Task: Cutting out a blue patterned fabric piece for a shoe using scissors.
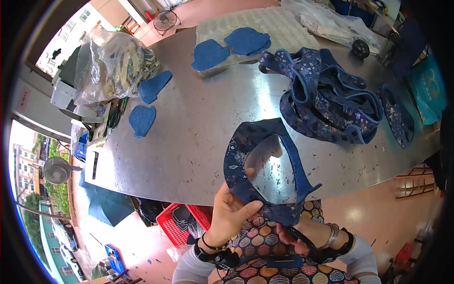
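My left hand (231, 214) is closed on a navy floral shoe upper (235, 163), thumb on its near edge and fingers behind. The upper forms a loop with a lighter blue inner strip, held over the table's near edge. My right hand (302, 236) is just below the upper's near right end, fingers curled and partly hidden. Something dark shows among those fingers; I cannot make out what it is. Beyond the upper, to the right, lies a heap of similar uppers (331, 102). One more floral piece (397, 116) lies at the far right.
Blue denim pieces (210, 54) lie at the back and left of the metal table (198, 132). A stuffed plastic bag (111, 66) stands back left, beside tools. A pale sheet (250, 28) and plastic bag (326, 21) lie far back. Below the table is a red basket (172, 229).
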The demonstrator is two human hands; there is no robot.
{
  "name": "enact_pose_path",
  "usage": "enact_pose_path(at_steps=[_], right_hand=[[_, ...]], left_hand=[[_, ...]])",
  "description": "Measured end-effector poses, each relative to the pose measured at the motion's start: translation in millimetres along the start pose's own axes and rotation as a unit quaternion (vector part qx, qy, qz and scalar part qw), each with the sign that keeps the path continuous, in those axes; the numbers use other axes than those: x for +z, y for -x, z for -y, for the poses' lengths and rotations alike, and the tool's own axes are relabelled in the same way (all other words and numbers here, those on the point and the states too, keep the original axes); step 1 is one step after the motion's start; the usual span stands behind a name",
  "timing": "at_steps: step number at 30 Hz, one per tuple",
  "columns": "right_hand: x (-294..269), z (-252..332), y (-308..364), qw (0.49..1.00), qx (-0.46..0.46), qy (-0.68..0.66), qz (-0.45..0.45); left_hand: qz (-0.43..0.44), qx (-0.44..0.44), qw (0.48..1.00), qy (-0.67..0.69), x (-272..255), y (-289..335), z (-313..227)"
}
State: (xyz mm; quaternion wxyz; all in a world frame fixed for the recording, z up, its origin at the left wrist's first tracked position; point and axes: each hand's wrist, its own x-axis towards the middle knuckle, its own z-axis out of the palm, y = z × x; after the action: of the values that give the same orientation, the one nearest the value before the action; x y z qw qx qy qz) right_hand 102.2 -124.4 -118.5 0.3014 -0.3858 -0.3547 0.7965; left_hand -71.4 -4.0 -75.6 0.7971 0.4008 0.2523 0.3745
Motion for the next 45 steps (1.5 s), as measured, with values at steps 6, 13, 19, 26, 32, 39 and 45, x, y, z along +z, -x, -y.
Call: enact_pose_path(at_steps=[6, 13, 19, 26, 32, 39, 45], right_hand=[[5.2, 9.2, 3.1, 0.994, 0.01, 0.096, -0.048], [3.4, 6.2, 2.4, 0.995, 0.073, -0.033, -0.058], [-0.8, -1.4, 0.8, 0.998, -0.047, -0.035, -0.035], [-5.6, -10.0, -7.5, 0.987, 0.05, -0.148, -0.039], [-3.6, -16.9, -7.4, 0.987, -0.02, -0.153, -0.043], [7.8, -2.9, -13.9, 0.923, 0.223, -0.314, -0.02], [9.1, -22.8, -13.4, 0.979, 0.048, -0.195, -0.023]], left_hand=[[0.0, 0.011, 1.0, -0.001, 2.7, -0.6, 0.6], [-0.063, -0.004, 0.998, 0.019, 16.1, -3.8, -3.2], [-0.045, -0.005, 0.998, 0.052, 7.0, 0.0, -1.3], [-0.109, -0.01, 0.989, 0.097, -7.7, -3.1, -4.6], [-0.059, 0.055, 0.997, 0.009, -0.7, -10.4, -10.9], [-0.024, 0.029, 0.999, 0.001, 1.3, -7.2, -6.2], [-0.023, 0.039, 0.999, 0.001, 1.3, -6.8, 0.6]])
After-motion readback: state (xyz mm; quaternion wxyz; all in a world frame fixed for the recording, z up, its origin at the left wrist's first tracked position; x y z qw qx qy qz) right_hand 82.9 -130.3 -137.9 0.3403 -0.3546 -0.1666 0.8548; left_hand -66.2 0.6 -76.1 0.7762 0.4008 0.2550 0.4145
